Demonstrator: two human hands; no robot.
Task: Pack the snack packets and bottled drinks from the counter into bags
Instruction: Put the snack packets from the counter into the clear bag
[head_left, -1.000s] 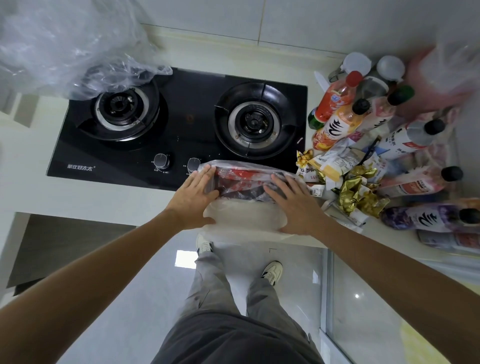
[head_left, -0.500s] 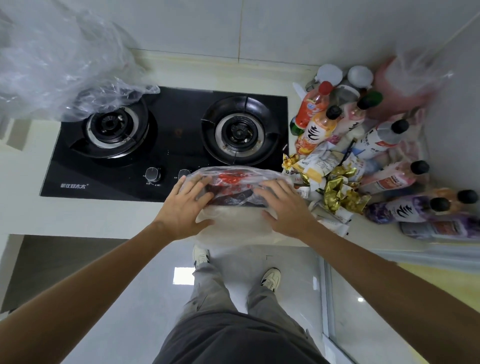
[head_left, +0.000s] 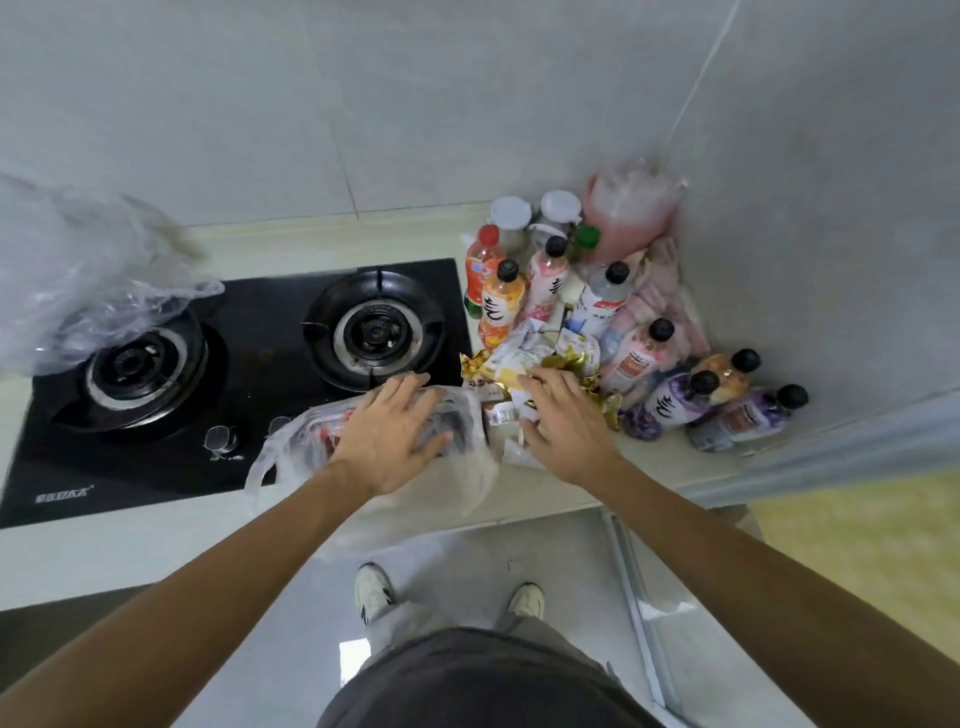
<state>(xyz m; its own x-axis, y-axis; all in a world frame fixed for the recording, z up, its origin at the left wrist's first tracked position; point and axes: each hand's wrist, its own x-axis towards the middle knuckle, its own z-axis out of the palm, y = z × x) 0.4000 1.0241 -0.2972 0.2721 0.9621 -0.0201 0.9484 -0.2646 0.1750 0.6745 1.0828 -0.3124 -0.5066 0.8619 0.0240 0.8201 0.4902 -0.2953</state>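
A clear plastic bag (head_left: 306, 441) with red and dark packets inside lies on the counter edge in front of the stove. My left hand (head_left: 392, 434) rests flat on top of it, fingers spread. My right hand (head_left: 563, 421) lies over the pile of snack packets (head_left: 524, 353), gold and white wrappers, just right of the bag; whether it grips one is hidden. Several bottled drinks (head_left: 644, 353) stand and lie in the right corner, orange, pink, white and purple ones with black caps.
A black two-burner gas stove (head_left: 234, 374) fills the left counter. A crumpled clear bag (head_left: 78, 270) sits over its left burner. A pink bag (head_left: 631, 208) and white-lidded jars (head_left: 511, 215) stand against the back wall. The counter edge (head_left: 571, 501) runs just below my hands.
My right hand left the bag and moved right onto the snack packets. My left hand shifted right across the top of the bag. The camera tilted up toward the wall.
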